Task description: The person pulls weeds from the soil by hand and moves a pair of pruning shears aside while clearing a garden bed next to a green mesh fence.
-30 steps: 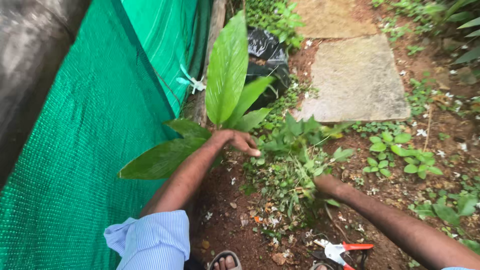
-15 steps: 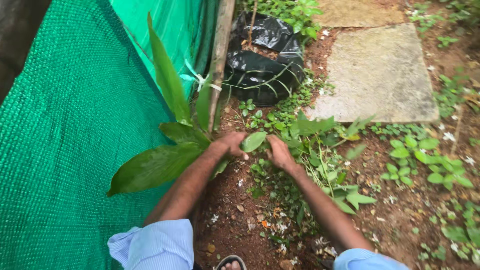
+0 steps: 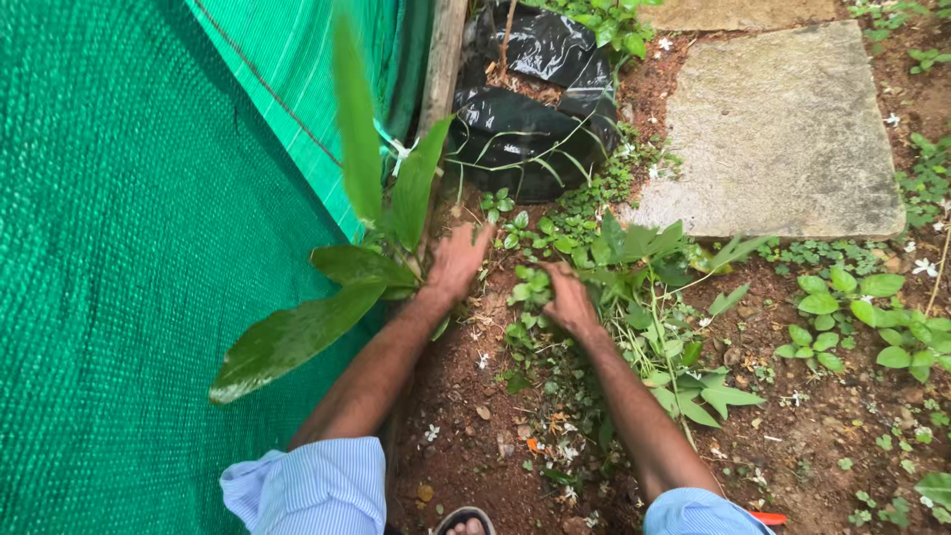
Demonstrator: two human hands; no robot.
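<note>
Nearest the camera, two rolled light-blue sleeves (image 3: 315,485) frame bare reddish soil (image 3: 466,396). The left hand (image 3: 457,264) lies with fingers spread at the base of a broad-leaved plant (image 3: 337,297) beside the green net fence (image 3: 129,248); the right hand (image 3: 569,300) is closed around a clump of small weeds (image 3: 532,287). Beyond lie a black plastic bag (image 3: 535,99) and a flat stone slab (image 3: 783,129).

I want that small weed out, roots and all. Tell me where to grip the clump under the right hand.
Probably low on the stems, at soil level. The right hand already covers the weed clump from above. Its leaves spread wide and look thin, so they might tear. Come from the near side; the left hand and broad-leaf plant crowd the left.
</note>
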